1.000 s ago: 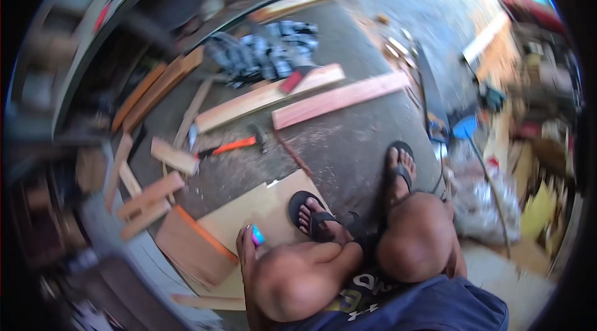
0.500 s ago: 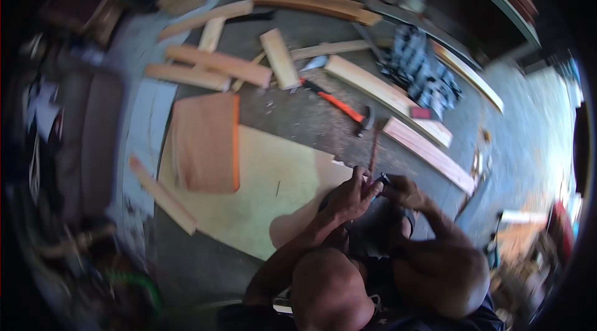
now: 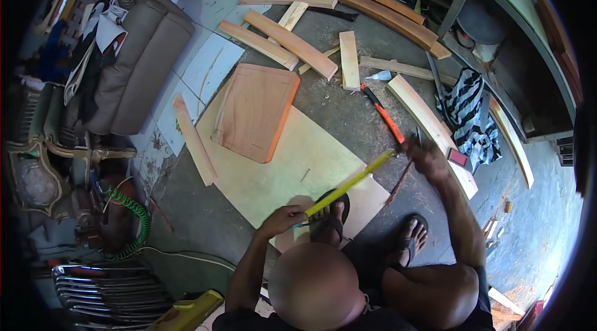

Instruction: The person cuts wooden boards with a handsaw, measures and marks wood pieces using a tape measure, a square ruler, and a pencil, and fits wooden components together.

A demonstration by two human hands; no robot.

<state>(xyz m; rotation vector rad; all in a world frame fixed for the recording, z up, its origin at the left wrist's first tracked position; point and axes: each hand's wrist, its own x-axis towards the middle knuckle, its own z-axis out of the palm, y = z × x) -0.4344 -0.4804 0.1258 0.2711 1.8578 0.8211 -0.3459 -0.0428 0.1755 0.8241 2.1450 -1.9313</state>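
My left hand is closed on a tape measure, whose yellow blade runs out slantwise to the right over my foot. A small black and teal piece shows under those fingers. My right hand is close to the blade's far end, smeared by motion, so its grip is unclear. Beside and partly behind it lies an orange-and-black claw hammer, its head mostly covered. Below the blade is a pale plywood sheet, with a brown wooden panel with an orange edge lying on it.
Several boards, such as a long plank and a short one, lie ahead. A striped cloth and small red block are at right. A grey sofa piece and a green coiled hose are at left.
My hands, together before, have moved apart, the left one leftward and the right one up and right. The yellow blade now stretches between them. The whole view has turned.
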